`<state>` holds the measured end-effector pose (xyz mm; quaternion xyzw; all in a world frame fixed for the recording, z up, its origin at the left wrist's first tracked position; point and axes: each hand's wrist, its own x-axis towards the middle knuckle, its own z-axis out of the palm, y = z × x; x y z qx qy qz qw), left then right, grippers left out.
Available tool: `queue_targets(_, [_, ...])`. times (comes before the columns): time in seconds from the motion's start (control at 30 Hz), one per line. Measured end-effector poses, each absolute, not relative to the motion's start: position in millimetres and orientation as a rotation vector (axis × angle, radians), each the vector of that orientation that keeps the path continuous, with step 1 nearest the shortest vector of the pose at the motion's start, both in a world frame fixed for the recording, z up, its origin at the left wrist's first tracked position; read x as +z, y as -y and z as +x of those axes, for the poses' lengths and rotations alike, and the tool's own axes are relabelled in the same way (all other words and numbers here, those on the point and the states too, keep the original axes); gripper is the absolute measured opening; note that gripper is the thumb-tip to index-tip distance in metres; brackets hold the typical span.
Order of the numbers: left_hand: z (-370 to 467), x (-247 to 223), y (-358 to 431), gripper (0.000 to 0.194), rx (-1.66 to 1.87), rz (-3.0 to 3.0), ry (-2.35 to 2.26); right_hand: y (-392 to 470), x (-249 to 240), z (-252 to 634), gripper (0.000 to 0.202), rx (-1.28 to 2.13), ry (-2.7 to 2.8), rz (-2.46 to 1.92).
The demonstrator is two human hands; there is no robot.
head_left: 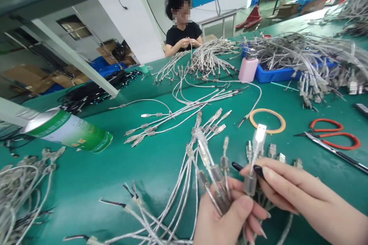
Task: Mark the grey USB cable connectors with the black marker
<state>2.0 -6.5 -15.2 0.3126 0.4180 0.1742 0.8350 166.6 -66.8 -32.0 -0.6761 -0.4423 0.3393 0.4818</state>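
My left hand (230, 214) is closed around a small bunch of clear-jacketed USB cables (207, 157), their plugs pointing up and away from me. Between thumb and fingers of my right hand (290, 187) is one USB cable (257, 143), its metal plug upright and a clear ferrite lump (250, 184) just below the fingertips. The lower ends of these cables are hidden behind my hands. Several more USB plugs (272, 150) lie on the green table behind my right hand. Cables with stripped wire ends (126, 204) stretch across the table to the left of my hands.
Orange-handled scissors (335, 134), tweezers (339, 153) and a tape roll (283, 124) lie at right. A green can (69, 130) stands left, below a shelf post (77, 57). Behind are a pink bottle (248, 68), a blue tray (264, 75), cable piles (209, 57) and a co-worker (184, 34).
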Motion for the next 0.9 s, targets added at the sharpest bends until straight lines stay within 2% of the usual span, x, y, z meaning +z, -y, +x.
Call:
queue_targets(0.13, [-2, -14, 7, 0.046, 0.309, 0.616, -0.854, 57, -26, 161, 0.056, 0.965, 0.919, -1.564])
queue_targets(0.23, [-1, -9, 10, 0.047, 0.280, 0.587, -0.922, 58, -26, 161, 0.056, 1.058, 0.817, -1.500])
queue_targets(0.43, [6, -12, 6, 0.056, 0.383, 0.614, -0.916, 59, -32, 168, 0.033, 1.388, 0.713, -1.305])
queue_targets(0.57, [6, -13, 6, 0.053, 0.412, 0.621, -0.948, 58, -35, 173, 0.031, 1.338, 0.786, -1.381])
queue_targets(0.77, [7, -13, 10, 0.041, 0.417, 0.695, -1.051, 66, -16, 150, 0.047, 1.351, 0.865, -1.423])
queue_targets(0.9, [15, -1, 18, 0.037, 0.470, 0.706, -1.252, 71, -14, 139, 0.050, 1.135, 1.140, -1.490])
